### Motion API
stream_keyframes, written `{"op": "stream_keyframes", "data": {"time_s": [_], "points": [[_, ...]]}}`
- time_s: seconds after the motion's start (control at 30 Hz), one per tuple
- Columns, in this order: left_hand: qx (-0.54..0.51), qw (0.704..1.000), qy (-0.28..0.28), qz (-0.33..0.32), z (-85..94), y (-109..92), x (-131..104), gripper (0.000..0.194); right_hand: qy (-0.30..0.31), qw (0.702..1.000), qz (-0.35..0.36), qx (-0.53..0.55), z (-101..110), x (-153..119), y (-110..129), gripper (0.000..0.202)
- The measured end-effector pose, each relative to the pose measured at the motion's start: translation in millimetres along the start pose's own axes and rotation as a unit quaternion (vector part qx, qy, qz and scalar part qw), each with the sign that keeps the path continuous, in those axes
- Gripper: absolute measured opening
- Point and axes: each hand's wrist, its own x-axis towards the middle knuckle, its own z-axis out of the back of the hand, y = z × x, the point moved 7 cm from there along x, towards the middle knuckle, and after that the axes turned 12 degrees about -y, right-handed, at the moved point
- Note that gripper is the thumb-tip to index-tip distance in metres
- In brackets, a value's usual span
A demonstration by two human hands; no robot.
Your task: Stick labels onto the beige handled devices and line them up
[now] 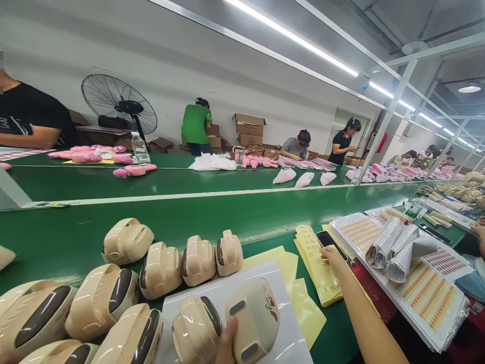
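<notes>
Taking the middle of my view as the clock's centre, my left hand [226,344] is at six o'clock, its thumb pressed on the near edge of a cream plastic casing [254,318]; the other fingers are hidden, so I can't tell how they sit. That casing is tilted, with two grey oval patches and a red and green printed picture on its face, above a white sheet [282,333]. Just beside it, towards seven o'clock, a smaller casing [195,328] with a dark window stands on the same sheet. My right hand [332,256] reaches out to four o'clock, thumb and fingers closed together on the edge of a yellow label stack [316,265]. A dark phone [331,241] lies right behind those fingertips. Loose yellow sheets [306,313] lie between the white sheet and the stack. More cream casings [104,303] crowd the green table [166,212] from seven to eight o'clock. Between three and five o'clock, rolled clear sleeves [397,247] rest on piles of printed sticker sheets [428,293]. Across the table, a person in green [196,125] stands at eleven o'clock, and a big black fan [119,103] is at ten.
</notes>
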Motion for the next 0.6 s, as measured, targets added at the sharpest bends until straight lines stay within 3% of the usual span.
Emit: {"op": "stream_keyframes", "data": {"time_s": [0.17, 0.3, 0.6], "points": [[0.073, 0.992, 0.010, -0.102, -26.4, -15.8, -4.6, 0.070, 0.120, 0.985, 0.060, 0.111, -33.7, -83.4, 40.8, 0.039], [0.104, 0.985, 0.023, -0.133, -30.2, -15.4, 0.2, 0.075, 0.207, 0.957, 0.117, 0.164, -61.1, -143.4, 60.8, 0.033], [0.106, 0.985, 0.050, -0.128, -27.4, -12.6, 1.9, 0.073, 0.184, 0.969, 0.135, 0.093, -74.1, -152.1, 54.4, 0.028]]}}
